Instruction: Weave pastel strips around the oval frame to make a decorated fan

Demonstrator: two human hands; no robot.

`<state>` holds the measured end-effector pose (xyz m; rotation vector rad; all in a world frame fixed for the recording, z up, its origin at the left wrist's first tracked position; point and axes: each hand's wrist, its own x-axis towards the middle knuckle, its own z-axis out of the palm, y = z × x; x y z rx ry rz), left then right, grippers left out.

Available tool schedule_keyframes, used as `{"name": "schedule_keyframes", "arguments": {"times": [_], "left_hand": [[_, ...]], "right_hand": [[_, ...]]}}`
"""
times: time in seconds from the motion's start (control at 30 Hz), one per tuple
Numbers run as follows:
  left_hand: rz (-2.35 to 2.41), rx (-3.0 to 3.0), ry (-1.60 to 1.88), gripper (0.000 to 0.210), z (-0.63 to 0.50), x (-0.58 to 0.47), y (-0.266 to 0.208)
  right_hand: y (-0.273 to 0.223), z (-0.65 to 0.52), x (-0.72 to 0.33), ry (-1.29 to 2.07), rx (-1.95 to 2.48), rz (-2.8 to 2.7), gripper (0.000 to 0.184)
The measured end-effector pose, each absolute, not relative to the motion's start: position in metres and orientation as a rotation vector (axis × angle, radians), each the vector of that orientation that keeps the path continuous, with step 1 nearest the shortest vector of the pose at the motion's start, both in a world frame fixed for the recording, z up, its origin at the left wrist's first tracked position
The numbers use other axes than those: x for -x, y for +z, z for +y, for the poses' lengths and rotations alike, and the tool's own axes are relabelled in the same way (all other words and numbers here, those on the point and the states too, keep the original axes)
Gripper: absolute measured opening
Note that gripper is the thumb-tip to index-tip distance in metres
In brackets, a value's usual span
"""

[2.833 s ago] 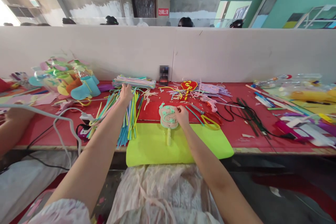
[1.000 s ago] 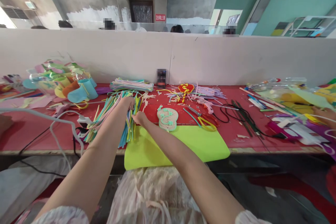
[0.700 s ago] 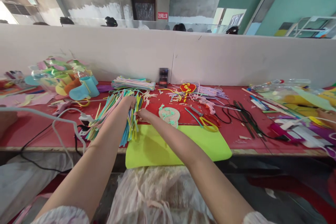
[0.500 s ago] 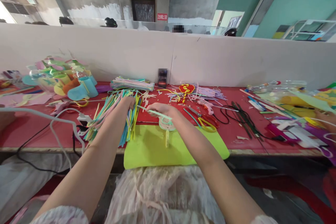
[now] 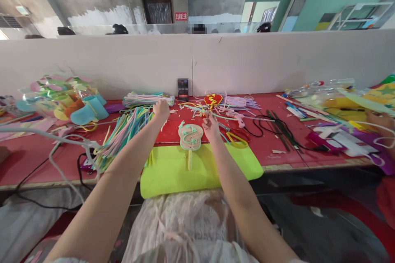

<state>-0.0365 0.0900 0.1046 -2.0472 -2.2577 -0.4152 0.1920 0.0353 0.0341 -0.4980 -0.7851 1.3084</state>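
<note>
My left hand [image 5: 161, 111] is at the right end of the far bundle of pastel pipe cleaners [image 5: 143, 99]. Its fingers curl away from me, and what they grip is hidden. Beside it, a loose pile of multicoloured pipe cleaners [image 5: 123, 133] spreads to the left. Raised over the table, my right hand [image 5: 210, 126] pinches a thin light-green pipe cleaner [image 5: 227, 117]. Between my hands lies a fan-shaped piece [image 5: 187, 135] of coiled beige pipe cleaner with green trim and a yellow handle [image 5: 190, 160]. The handle rests on a yellow-green sheet [image 5: 166, 176].
At the back sits a red-and-yellow piece [image 5: 212, 99] near lilac pipe cleaners [image 5: 243, 102]. To the right are a pink glue gun [image 5: 236, 116], yellow-handled scissors [image 5: 237, 139] and black cable. Coloured craft pieces [image 5: 88, 109] are piled left. Another person's hand [image 5: 380, 125] is far right.
My left hand has moved from the near pile to the far bundle. My right hand has moved right and away with the light-green pipe cleaner, uncovering the fan-shaped piece. The view has shifted slightly.
</note>
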Motion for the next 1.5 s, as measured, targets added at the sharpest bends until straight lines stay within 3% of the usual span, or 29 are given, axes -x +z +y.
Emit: {"name": "schedule_keyframes", "arguments": {"times": [0.27,0.43,0.63,0.73,1.0,1.3,1.5], "left_hand": [[-1.733,2.168,-1.725,0.03,0.022,-0.024,0.037],[-1.771,2.225,-2.39,0.028,0.019,-0.013,0.007],[-1.823,1.987,-3.093,0.029,0.025,-0.008,0.004],[-1.795,1.963,-3.207,0.031,0.024,-0.01,0.004],[-1.792,2.304,-3.062,0.034,0.021,-0.018,0.001],[-1.667,1.757,-3.617,0.029,0.025,-0.006,0.001],[-1.693,1.768,-3.517,0.024,0.026,-0.005,0.001]], "right_hand": [[0.021,0.039,-0.178,1.239,0.604,-0.844,0.033],[0.01,0.039,-0.166,1.2,0.714,-0.987,0.038],[0.007,0.036,-0.162,1.271,0.776,-0.981,0.04],[0.008,0.037,-0.164,1.282,0.761,-0.949,0.036],[0.01,0.03,-0.161,1.41,0.565,-0.908,0.025],[0.008,0.033,-0.159,1.375,0.62,-0.866,0.028],[0.006,0.033,-0.16,1.387,0.613,-0.903,0.025]]}}
